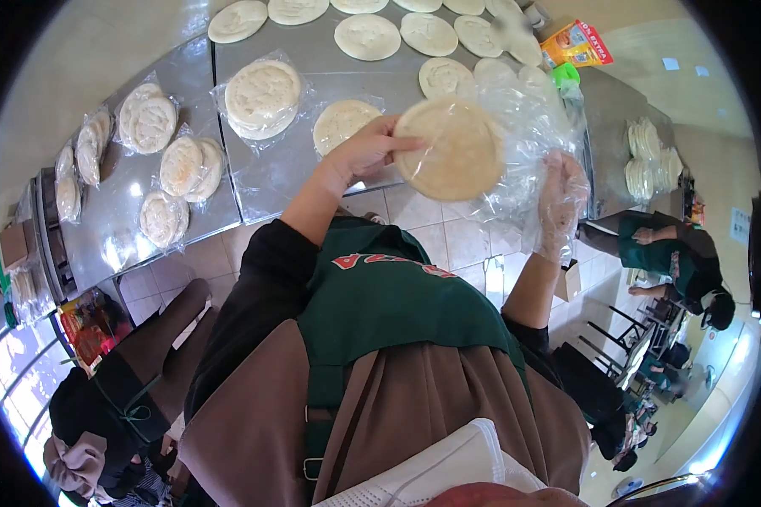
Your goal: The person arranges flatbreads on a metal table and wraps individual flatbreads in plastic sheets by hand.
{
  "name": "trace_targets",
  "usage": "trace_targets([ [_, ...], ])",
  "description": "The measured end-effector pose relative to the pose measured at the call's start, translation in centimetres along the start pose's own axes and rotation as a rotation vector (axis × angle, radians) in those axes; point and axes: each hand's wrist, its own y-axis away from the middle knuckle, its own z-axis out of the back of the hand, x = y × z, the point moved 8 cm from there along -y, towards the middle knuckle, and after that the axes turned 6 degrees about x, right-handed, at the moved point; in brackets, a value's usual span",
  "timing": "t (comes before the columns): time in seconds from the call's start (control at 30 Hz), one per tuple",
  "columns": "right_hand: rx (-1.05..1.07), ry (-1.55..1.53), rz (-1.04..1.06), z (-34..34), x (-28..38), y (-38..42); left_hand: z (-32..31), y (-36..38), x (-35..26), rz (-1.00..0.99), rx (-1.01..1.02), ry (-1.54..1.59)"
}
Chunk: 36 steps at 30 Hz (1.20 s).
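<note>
While both hands are raised above the steel table (313, 177), the lines below tell how they stand.
Left hand (365, 152): fingers curled around the edge of a round flatbread (450, 150), the grip pinching it at its 9 o'clock rim.
Right hand (560, 203): inside or behind a clear plastic bag (528, 127), fingers partly spread and holding the film; how tight the grip is, I cannot tell through the plastic.
Flatbread: held up on its face between the two hands, its 3 o'clock side entering the mouth of the bag.
Bag: crumpled, reaching from the right hand toward 12 o'clock over the bread.
Table: bare breads lie in rows at 12 o'clock; bagged stacks (262, 97) lie at 10 o'clock.
Others: a person in a green apron (676, 258) works at 3 o'clock; another sits at 8 o'clock.
Hard to make out: the right fingertips blur behind the film; the far breads are cut off at the top edge.
</note>
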Motion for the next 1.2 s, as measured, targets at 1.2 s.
trace_targets([
  [1.2,0.108,0.01,0.139,-2.4,1.4,-1.7,20.5,19.2,-10.6,-0.069,-1.029,-0.723],
])
